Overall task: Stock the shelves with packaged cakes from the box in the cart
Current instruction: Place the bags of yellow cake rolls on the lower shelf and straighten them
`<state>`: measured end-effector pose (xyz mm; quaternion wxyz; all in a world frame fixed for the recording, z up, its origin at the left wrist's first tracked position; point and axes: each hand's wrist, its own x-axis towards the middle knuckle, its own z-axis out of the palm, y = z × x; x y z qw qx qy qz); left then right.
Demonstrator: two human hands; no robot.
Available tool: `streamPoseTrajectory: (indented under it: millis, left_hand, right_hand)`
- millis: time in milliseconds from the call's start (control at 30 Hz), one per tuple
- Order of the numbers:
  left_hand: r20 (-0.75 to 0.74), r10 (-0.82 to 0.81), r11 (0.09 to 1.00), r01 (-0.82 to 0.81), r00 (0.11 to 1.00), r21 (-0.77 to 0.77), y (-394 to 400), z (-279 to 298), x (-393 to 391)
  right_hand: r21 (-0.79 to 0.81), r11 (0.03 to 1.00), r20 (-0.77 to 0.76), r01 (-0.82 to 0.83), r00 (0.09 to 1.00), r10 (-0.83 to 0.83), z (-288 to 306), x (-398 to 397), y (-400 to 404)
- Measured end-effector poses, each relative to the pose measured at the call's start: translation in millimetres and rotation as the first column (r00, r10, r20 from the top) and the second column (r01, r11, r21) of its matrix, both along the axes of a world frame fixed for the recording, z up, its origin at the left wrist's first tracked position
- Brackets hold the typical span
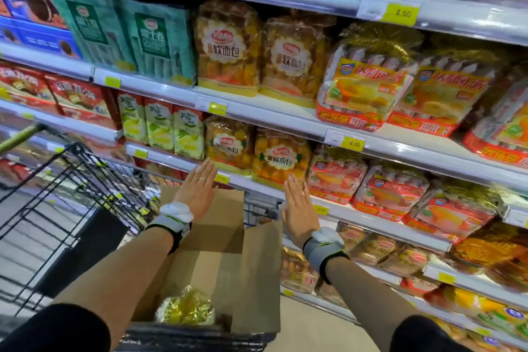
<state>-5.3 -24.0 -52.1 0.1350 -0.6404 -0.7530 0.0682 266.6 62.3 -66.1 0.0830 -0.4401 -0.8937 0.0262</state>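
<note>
Both hands — left hand (197, 190) and right hand (297, 204) — were flat and released, holding nothing, above the open brown cardboard box (228, 260) in the black wire cart (71, 194).

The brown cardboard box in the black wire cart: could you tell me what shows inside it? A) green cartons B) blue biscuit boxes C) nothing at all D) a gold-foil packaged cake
D: a crinkled gold-foil packaged cake lies at the bottom of the open brown cardboard box, while both hands hover empty above it.
</note>
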Motion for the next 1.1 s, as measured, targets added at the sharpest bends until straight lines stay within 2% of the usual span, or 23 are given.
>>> streamPoseTrajectory:
  millis: [67,133,233,333,467,500,600,633,667,733,767,900,967,1000,1033,1100]
  left_hand:
    - [0.084,-0.005,0.999,0.002,0.996,0.033,-21,-15,-17]
    - [0.091,0.01,0.999,-0.014,0.996,0.042,-37,-28,-25]
    - [0.101,0.102,0.983,-0.085,0.99,-0.164,-64,-47,-33]
    - [0.157,0.147,0.962,-0.104,0.977,-0.252,-88,-65,-40]
    - [0.192,0.166,0.935,-0.092,0.967,-0.342,-113,-89,-46]
    - [0.205,0.182,0.916,-0.091,0.962,-0.391,-119,-93,-47]
    - [0.227,0.266,0.838,-0.109,0.937,-0.534,-130,-115,-59]
    - [0.241,0.29,0.809,-0.103,0.926,-0.578,-134,-116,-63]
    - [0.28,0.322,0.776,-0.083,0.904,-0.625,-135,-119,-65]
    - [0.304,0.366,0.721,-0.062,0.88,-0.69,-138,-111,-61]
    - [0.297,0.37,0.697,-0.051,0.88,-0.715,-138,-107,-56]
    - [0.306,0.382,0.61,0.011,0.872,-0.793,-131,-93,-49]
    - [0.308,0.421,0.584,0.005,0.853,-0.812,-127,-48,-33]
    - [0.276,0.4,0.57,-0.002,0.874,-0.822,-129,-71,-40]
    - [0.261,0.375,0.551,0.013,0.89,-0.835,-132,-118,-54]
    - [0.282,0.353,0.523,0.062,0.892,-0.85,-134,-159,-67]
  right_hand:
    - [-0.092,0.995,-0.002,-0.042,0.999,0.042,-12,-17,-14]
    - [-0.105,0.992,0.008,-0.064,0.998,0.065,-20,-26,-25]
    - [-0.171,0.982,0.115,-0.079,0.988,0.099,-34,-48,-44]
    - [-0.194,0.974,0.19,-0.12,0.969,0.158,-48,-61,-62]
    - [-0.278,0.946,0.078,-0.166,0.978,0.194,-75,-73,-80]
    - [-0.3,0.939,0.053,-0.168,0.98,0.192,-82,-76,-85]
    - [-0.428,0.893,0.121,-0.137,0.971,0.207,-108,-82,-93]
    - [-0.399,0.904,0.153,-0.157,0.96,0.235,-113,-87,-95]
    - [-0.507,0.851,0.19,-0.138,0.945,0.267,-116,-88,-101]
    - [-0.585,0.811,0.243,0.002,0.954,0.173,-115,-89,-110]
    - [-0.525,0.851,0.18,-0.018,0.975,0.131,-120,-89,-114]
    - [-0.601,0.797,0.238,-0.061,0.938,0.252,-149,-89,-118]
    - [-0.655,0.754,0.243,-0.046,0.932,0.268,-157,-91,-121]
    - [-0.675,0.737,0.248,-0.034,0.931,0.27,-162,-92,-123]
    - [-0.684,0.729,0.257,-0.025,0.927,0.273,-170,-91,-123]
    - [-0.7,0.714,0.296,-0.003,0.909,0.293,-176,-92,-124]
